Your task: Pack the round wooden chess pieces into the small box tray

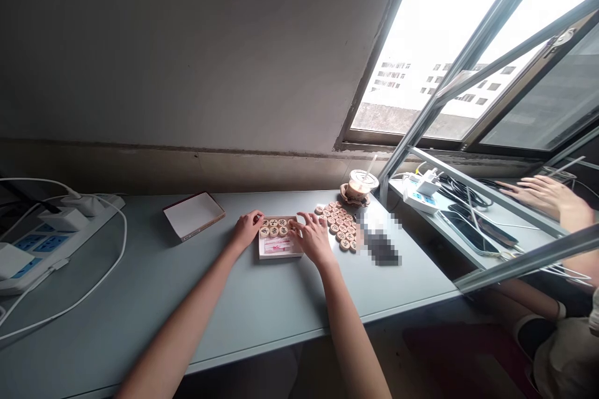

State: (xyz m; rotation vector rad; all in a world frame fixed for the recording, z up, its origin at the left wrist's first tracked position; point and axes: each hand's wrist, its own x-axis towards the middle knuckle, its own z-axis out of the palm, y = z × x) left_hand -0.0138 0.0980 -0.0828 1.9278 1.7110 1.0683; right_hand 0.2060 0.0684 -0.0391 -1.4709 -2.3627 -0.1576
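Observation:
A shallow open box (281,255) lies on the desk with Chinese chess pieces (275,227) in rows across its far part. A printed pink-and-white sheet or wrapping (277,244) shows in its near part. My left hand (247,229) is closed at the box's far left corner, its fingers curled against the edge. Over the box's right end, my right hand (313,238) has its fingertips closed on a chess piece at the end of the rows, partly hidden by the fingers. Many loose chess pieces (340,222) lie flat to the right of that hand.
The box lid (194,217) lies upturned on the left. A drink cup with a straw (363,184) stands behind the loose pieces. Power strips (47,243) and cables lie at far left. Beyond the metal frame (435,165), another person's hand (545,194) is above phones (470,230).

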